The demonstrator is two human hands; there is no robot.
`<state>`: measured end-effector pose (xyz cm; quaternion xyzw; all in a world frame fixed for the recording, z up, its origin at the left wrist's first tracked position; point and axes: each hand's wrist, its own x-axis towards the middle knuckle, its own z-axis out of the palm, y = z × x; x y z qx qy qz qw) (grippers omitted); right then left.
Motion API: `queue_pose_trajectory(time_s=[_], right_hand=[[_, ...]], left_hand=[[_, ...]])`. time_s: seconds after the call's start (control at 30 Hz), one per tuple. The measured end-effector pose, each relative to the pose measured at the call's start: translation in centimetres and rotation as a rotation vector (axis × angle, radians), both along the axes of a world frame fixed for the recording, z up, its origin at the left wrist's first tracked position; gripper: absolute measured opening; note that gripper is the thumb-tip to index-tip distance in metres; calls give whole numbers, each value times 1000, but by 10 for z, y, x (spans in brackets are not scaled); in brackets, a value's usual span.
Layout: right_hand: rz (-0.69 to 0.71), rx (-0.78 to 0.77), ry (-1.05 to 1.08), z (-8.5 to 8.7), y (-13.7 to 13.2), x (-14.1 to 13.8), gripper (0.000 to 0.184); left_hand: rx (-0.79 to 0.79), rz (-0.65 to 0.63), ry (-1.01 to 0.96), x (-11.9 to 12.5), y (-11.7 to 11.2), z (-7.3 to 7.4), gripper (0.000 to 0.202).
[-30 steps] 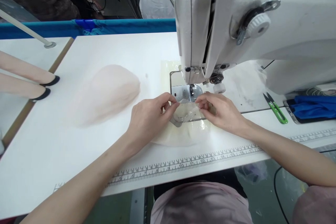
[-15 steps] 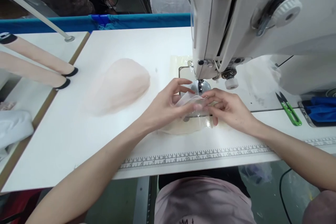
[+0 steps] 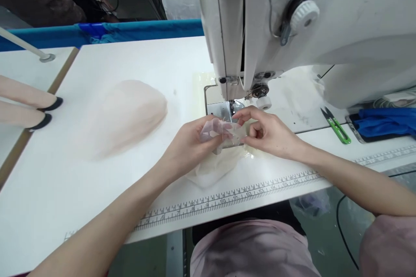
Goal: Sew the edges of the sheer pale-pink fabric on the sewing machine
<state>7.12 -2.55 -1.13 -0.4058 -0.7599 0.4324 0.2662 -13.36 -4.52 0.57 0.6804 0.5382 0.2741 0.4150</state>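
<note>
Just in front of the needle of a white sewing machine [image 3: 232,106], both my hands hold a piece of thin sheer fabric [image 3: 216,127]. My left hand [image 3: 191,138] pinches its gathered part between thumb and fingers. With thumb and fingertips, my right hand [image 3: 263,134] grips its right edge. Part of the sheer cloth droops below my hands onto the tabletop. Beneath them lies the metal needle plate [image 3: 217,108], partly covered. A pale pink sheer piece [image 3: 136,112] lies flat on the table to the left.
Green-handled thread snips [image 3: 338,127] lie at right, beside a phone [image 3: 354,127] under blue cloth [image 3: 386,121]. A printed ruler strip [image 3: 208,203] runs along the front edge. Pink padded rods [image 3: 26,95] stick in from the left. White sheer fabric [image 3: 299,91] lies behind the needle area.
My hands have drawn the fabric slightly toward me, away from the presser foot, and bunched it up. The camera view has shifted right.
</note>
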Motion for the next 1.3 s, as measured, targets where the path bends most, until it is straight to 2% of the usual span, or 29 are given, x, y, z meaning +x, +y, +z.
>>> queue_pose_trajectory(time_s=[0.17, 0.4, 0.5, 0.6, 0.8, 0.9, 1.0, 1.17, 1.3], right_hand=[[12, -148, 35, 0, 1, 3, 30], [28, -213, 113, -4, 1, 3, 27], [12, -203, 124, -3, 1, 4, 27], [1, -256, 157, -2, 0, 3, 25], [-17, -342, 279, -5, -1, -2, 16], [-17, -305, 288, -6, -1, -4, 15], [-42, -213, 275, -5, -2, -5, 15], [-76, -167, 252, -6, -5, -3, 13], [-100, -44, 254, -5, -6, -4, 11]], left_hand=[[7, 41, -15, -1, -4, 1, 11], [96, -40, -7, 1, -11, 5, 9], [76, -54, 23, 1, -10, 5, 15], [46, -49, 23, 3, -7, 4, 20], [-32, 30, -26, 8, -7, 1, 21], [-82, 16, -105, 10, -9, 1, 11], [-67, 2, -92, 11, -9, 0, 21], [144, 32, 58, 11, -10, -8, 17], [244, 69, 143, 7, -12, -15, 14]])
